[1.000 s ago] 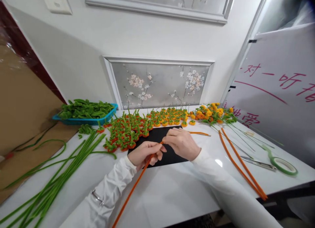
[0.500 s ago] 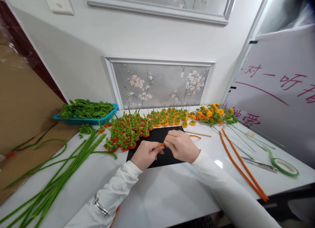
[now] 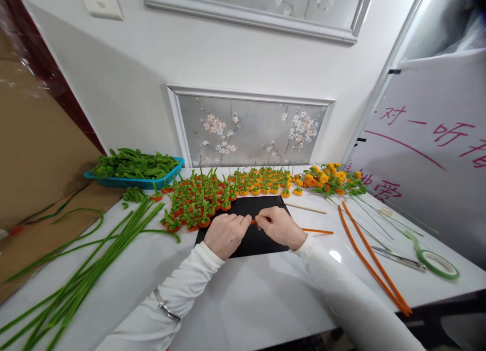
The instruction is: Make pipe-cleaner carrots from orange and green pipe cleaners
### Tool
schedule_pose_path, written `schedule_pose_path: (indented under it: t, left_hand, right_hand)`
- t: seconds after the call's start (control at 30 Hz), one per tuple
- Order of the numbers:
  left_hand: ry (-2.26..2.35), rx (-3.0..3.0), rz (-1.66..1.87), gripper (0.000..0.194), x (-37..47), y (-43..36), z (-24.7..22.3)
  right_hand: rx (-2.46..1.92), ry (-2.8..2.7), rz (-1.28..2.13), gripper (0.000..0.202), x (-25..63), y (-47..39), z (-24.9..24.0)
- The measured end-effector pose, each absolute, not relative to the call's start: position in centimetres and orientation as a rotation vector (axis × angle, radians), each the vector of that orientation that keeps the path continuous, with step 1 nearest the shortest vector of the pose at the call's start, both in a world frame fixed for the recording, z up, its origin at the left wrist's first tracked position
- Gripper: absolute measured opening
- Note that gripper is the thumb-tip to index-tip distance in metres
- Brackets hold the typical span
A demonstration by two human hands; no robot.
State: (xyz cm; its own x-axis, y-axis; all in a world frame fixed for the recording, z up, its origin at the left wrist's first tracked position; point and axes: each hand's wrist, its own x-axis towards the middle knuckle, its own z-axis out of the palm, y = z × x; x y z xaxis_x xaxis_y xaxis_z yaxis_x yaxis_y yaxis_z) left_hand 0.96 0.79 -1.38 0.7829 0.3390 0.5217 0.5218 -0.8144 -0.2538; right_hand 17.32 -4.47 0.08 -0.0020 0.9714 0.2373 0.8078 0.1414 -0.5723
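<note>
Above the black mat (image 3: 261, 242), my left hand (image 3: 229, 234) and my right hand (image 3: 279, 226) are close together, fingertips pinched on an orange fuzzy stem (image 3: 254, 221). A short bit of orange shows between the fingertips; the rest of it is mostly hidden by the hands. An orange length (image 3: 319, 231) sticks out to the right from behind my right wrist. Just beyond the mat stand rows of small orange-red pieces with green stems (image 3: 193, 202) and yellow ones (image 3: 261, 181).
Long green stems (image 3: 94, 265) lie at the left, below a blue tray (image 3: 152, 181) of green pieces. At the right are yellow flowers (image 3: 322, 178), two orange stems (image 3: 374, 260), tweezers (image 3: 402, 260), green tape (image 3: 438, 265) and a thin stick (image 3: 306, 208).
My left hand has rolled over so its back shows more, and my right hand has dipped slightly. The orange length beyond my right hand now lies lower and reaches further right.
</note>
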Motion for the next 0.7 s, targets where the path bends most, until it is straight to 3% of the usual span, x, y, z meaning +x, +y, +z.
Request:
schedule_pose_path:
  t: [0.2, 0.33, 0.4, 0.7]
  left_hand:
    - [-1.229, -3.463, -0.878, 0.032, 1.1, 1.0, -1.4]
    - [-1.373, -3.890, -1.153, 0.043, 1.2, 1.9, -2.0]
    - [-1.376, -3.931, -1.190, 0.042, 1.1, 2.1, -2.2]
    - [-0.950, -3.264, -0.634, 0.038, 0.9, 0.4, -0.8]
  right_hand:
    - [-1.665, -1.995, -0.081, 0.022, 17.0, -4.6, -0.3]
    - [-1.577, -2.117, -0.221, 0.025, 17.1, -4.7, -0.4]
    - [-1.546, -2.159, -0.284, 0.023, 17.2, -4.8, -0.4]
    - [-1.562, -2.189, -0.451, 0.018, 16.8, -5.3, -0.1]
